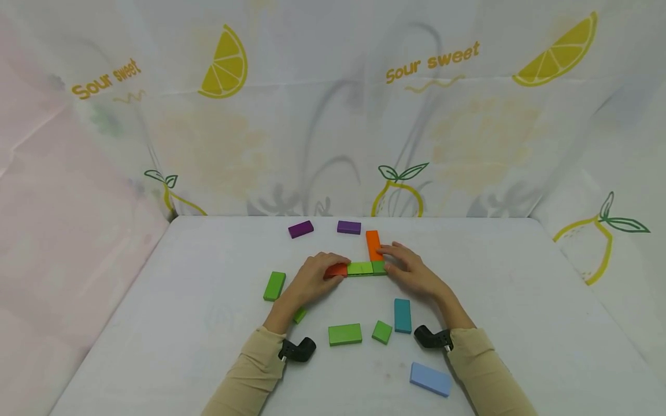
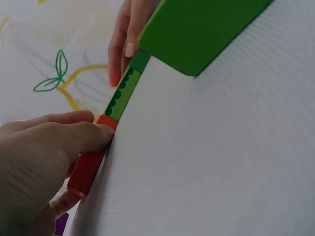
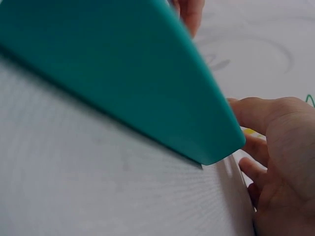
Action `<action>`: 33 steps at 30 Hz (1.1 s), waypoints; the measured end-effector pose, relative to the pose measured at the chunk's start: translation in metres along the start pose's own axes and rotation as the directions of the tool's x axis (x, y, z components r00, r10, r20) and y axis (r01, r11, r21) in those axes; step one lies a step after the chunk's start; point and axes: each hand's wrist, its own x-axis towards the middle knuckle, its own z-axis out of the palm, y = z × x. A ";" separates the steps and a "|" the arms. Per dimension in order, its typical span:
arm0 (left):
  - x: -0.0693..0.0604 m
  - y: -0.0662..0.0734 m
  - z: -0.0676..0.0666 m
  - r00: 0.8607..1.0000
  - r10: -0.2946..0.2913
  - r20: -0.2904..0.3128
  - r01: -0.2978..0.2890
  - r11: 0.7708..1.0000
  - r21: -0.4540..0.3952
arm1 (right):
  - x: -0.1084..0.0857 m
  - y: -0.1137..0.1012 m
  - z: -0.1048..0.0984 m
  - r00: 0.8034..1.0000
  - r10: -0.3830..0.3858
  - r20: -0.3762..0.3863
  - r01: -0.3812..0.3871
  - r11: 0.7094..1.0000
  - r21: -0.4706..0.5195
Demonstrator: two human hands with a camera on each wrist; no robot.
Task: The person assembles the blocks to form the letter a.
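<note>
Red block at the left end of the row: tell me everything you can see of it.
The red block is a slim, straight-edged bar, plain and smooth; it looks like painted wood, though I can't be sure. It appears to lie flat on the white table, its inner end meeting the light green block. The left hand grips it, thumb on the near side, hiding part of it.
</note>
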 end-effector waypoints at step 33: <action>0.007 0.006 -0.002 0.992 -0.103 0.072 0.104 0.995 -0.008 | 0.002 0.004 0.000 1.000 -0.027 -0.006 0.027 1.000 -0.008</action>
